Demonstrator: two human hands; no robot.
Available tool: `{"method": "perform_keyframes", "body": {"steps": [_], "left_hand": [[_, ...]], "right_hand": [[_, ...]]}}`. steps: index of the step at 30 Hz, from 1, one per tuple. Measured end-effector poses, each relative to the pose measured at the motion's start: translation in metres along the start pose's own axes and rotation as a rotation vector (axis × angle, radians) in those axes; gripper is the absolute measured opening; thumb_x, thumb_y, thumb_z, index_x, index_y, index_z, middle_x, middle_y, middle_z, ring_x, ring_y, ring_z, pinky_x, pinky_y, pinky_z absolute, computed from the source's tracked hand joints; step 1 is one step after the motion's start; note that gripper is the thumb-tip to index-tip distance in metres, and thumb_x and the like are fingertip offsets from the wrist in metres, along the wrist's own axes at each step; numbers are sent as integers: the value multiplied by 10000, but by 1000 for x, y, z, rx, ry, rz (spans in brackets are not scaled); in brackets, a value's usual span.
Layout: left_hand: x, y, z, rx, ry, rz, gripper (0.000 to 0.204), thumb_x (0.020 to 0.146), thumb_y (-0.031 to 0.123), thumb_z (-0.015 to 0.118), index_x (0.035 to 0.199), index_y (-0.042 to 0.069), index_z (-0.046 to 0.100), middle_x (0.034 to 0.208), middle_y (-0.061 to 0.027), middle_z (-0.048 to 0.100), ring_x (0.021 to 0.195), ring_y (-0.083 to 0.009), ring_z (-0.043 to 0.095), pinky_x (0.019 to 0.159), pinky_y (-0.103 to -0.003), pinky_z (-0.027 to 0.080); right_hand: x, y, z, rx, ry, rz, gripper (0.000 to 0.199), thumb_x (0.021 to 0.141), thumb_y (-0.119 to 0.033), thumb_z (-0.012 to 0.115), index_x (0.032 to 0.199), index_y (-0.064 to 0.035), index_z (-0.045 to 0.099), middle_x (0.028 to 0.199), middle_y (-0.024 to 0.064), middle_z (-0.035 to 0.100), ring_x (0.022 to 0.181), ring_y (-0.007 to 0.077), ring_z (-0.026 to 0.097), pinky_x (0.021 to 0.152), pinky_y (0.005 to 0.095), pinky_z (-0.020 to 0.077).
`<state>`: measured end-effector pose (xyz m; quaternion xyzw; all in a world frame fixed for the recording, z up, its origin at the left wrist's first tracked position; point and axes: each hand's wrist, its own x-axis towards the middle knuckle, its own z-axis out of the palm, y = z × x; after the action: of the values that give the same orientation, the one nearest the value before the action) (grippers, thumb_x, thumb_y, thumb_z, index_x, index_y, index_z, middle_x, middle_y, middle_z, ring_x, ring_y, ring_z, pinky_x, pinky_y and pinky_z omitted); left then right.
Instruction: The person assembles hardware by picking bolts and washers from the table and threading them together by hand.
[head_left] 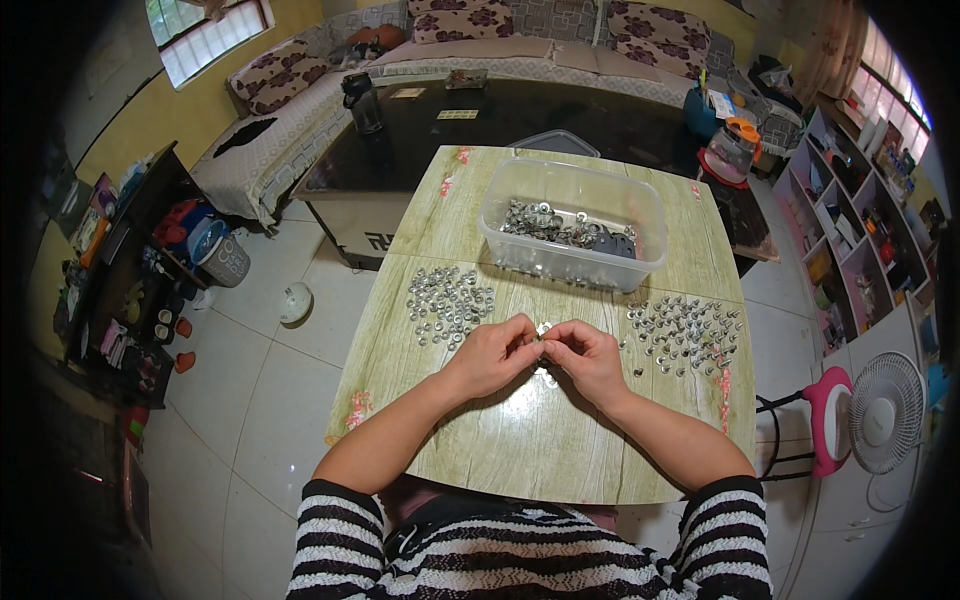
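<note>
My left hand (494, 354) and my right hand (589, 363) meet over the middle of the table (480, 440), thumbs and forefingers pinched together. Between the fingertips is a small metal piece, mostly covered by them. A few shiny bits show just beyond and beneath the fingers. Left of my left hand lie many small round silvery metal caps (450, 303), spread in a loose patch. To the right of my right hand, small metal pieces with short stems (686, 335) are scattered. Beyond both hands stands a clear plastic tub (572, 262) holding more metal pieces (550, 222) and something dark.
A clear lid (556, 143) lies behind the tub, on a dark glossy table (560, 105) that also bears a dark jug (361, 103) and an orange-lidded glass pot (733, 150). At the right stand a pink-backed chair (829, 420) and a white fan (886, 413).
</note>
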<state>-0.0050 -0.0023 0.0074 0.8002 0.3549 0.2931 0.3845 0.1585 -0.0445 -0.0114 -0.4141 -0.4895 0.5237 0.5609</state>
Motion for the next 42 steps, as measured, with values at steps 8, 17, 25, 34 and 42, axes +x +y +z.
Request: {"method": "perform_keyframes", "body": {"steps": [8, 17, 25, 34, 42], "left_hand": [[0, -1, 2, -49, 28, 11, 219, 842, 233, 532, 809, 18, 507, 605, -57, 504, 537, -131, 467, 506, -267, 385], [-1, -2, 0, -18, 1, 30, 215, 823, 229, 566, 836, 31, 482, 611, -34, 511, 528, -103, 459, 492, -243, 377], [0, 1, 0, 12, -23, 3, 241, 837, 272, 511, 830, 33, 480, 649, -123, 548, 593, -291, 546, 553, -358, 422], [0, -4, 2, -53, 9, 32, 175, 822, 194, 543, 837, 28, 489, 608, -63, 513, 527, -147, 478, 509, -270, 390], [0, 0, 1, -18, -1, 20, 177, 804, 182, 564, 843, 28, 486, 618, -59, 515, 540, -139, 483, 510, -267, 391]], "right_hand": [[1, 4, -3, -74, -1, -4, 72, 791, -41, 600, 841, 8, 583, 725, 12, 585, 646, 57, 526, 570, 187, 440], [1, 3, -2, -46, -9, 10, 70, 797, -39, 590, 845, 10, 578, 731, 12, 582, 645, 52, 522, 566, 184, 438], [2, 7, -4, -5, -13, 17, 75, 802, -44, 585, 854, 9, 574, 733, 10, 578, 649, 52, 520, 565, 181, 433], [3, 7, -6, 3, -22, 41, 89, 805, -52, 583, 866, 11, 570, 745, 10, 576, 657, 50, 516, 578, 180, 431], [3, 8, -6, 36, -17, 48, 96, 807, -62, 586, 872, 7, 572, 744, 2, 571, 654, 44, 506, 574, 176, 423]]}}
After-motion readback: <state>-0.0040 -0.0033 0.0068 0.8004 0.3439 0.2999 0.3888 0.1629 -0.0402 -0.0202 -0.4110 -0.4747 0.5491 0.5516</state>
